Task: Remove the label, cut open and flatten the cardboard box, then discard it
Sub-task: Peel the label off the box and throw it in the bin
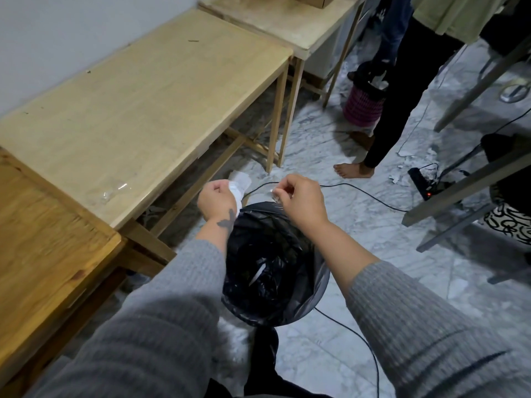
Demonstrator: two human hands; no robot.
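Observation:
Both my hands hover above a bin lined with a black bag (313,291) on the floor. My left hand (217,201) is closed around a crumpled white paper label (240,182), which sticks out past the fingers. My right hand (300,201) pinches a small clear scrap of tape (274,193) at its fingertips, just over the bin's far rim. A white scrap lies inside the bag. A cardboard box (311,0) stands on the far table at the top edge, mostly cut off.
Light wooden tables (138,110) run along the wall at left, with clear plastic scrap (110,193) near the front edge. A black cable (359,193) crosses the marble floor. Another person's legs and bare foot (355,169) stand beyond, beside a pink basket (363,106). A power strip (425,183) lies right.

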